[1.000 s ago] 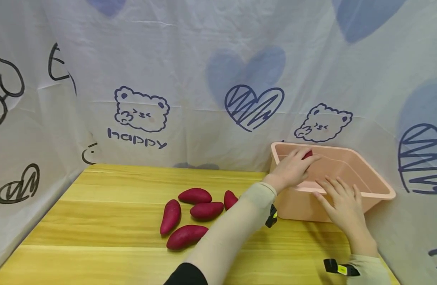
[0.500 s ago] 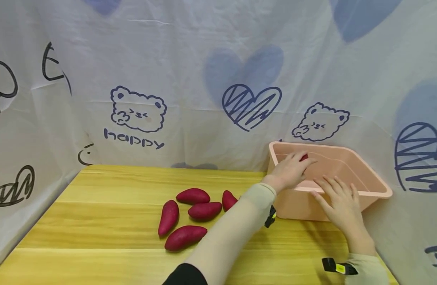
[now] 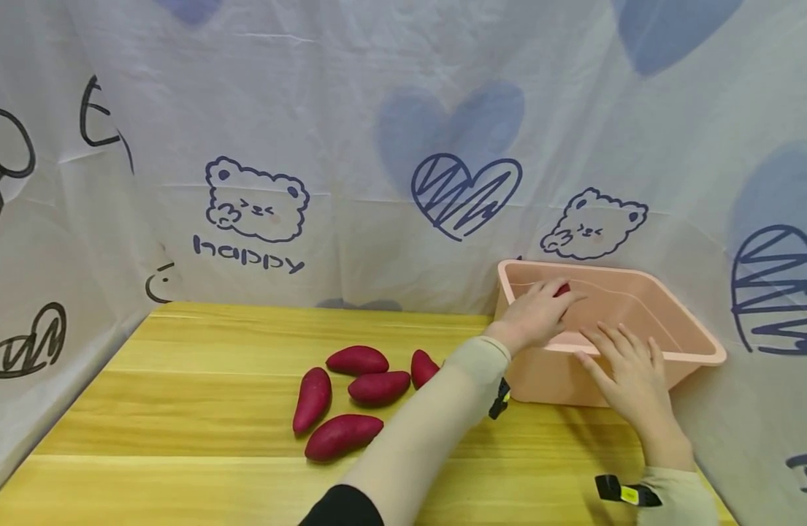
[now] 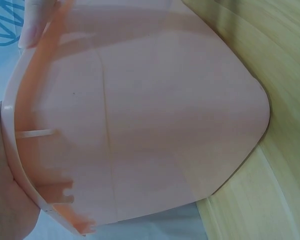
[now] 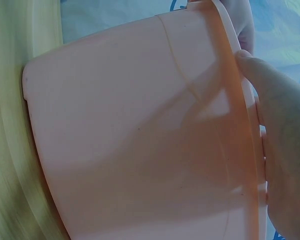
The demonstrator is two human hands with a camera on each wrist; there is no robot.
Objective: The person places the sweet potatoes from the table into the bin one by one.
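We find the left hand point(image 3: 537, 314) reaching over the near-left rim of the pink basin point(image 3: 695, 343), fingers curled round a red sweet potato point(image 3: 562, 290) of which only a small part shows between them; its long axis cannot be told. That potato sits inside the basin, at its far-left end. The right hand point(image 3: 629, 372) rests on the basin's near rim with fingers spread and straight, holding nothing. Five more sweet potatoes point(image 3: 350, 394) lie clustered on the wooden table point(image 3: 180, 409), well left of the basin, just left of the left forearm. We judge the left hand nearer that cluster; the right is separated from it by the basin's corner and the left arm.
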